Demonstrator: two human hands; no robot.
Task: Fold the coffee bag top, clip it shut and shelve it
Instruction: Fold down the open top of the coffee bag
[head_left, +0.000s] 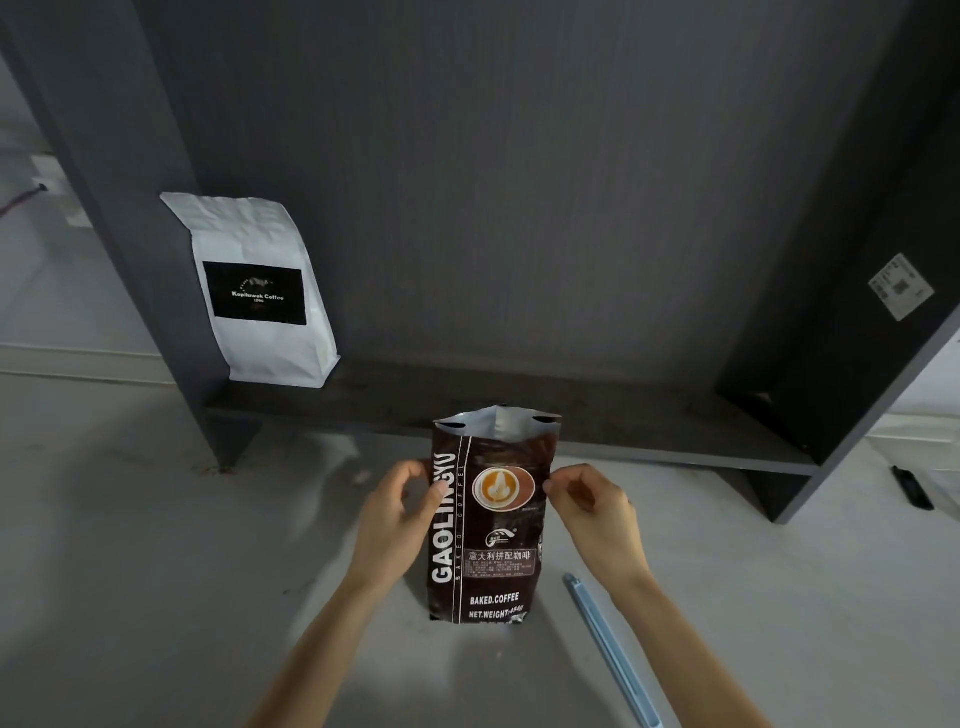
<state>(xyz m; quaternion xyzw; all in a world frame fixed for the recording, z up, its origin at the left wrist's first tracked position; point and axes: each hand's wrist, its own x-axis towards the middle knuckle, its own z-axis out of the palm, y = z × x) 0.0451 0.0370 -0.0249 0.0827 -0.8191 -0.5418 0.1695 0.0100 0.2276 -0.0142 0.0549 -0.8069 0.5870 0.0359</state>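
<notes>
A dark brown coffee bag (491, 540) stands upright on the pale floor, its silver-lined top open and unfolded. My left hand (397, 512) grips the bag's left edge with thumb in front. My right hand (589, 501) pinches the bag's right edge with fingertips. A long light-blue sealing clip (610, 649) lies on the floor to the right of the bag, under my right forearm. Behind the bag runs the low dark shelf (571, 421) of a grey cabinet.
A white coffee bag (260, 291) with a black label stands at the shelf's left end against the side panel. A sticker (901, 286) is on the right panel. A small black object (912, 487) lies on the floor at far right.
</notes>
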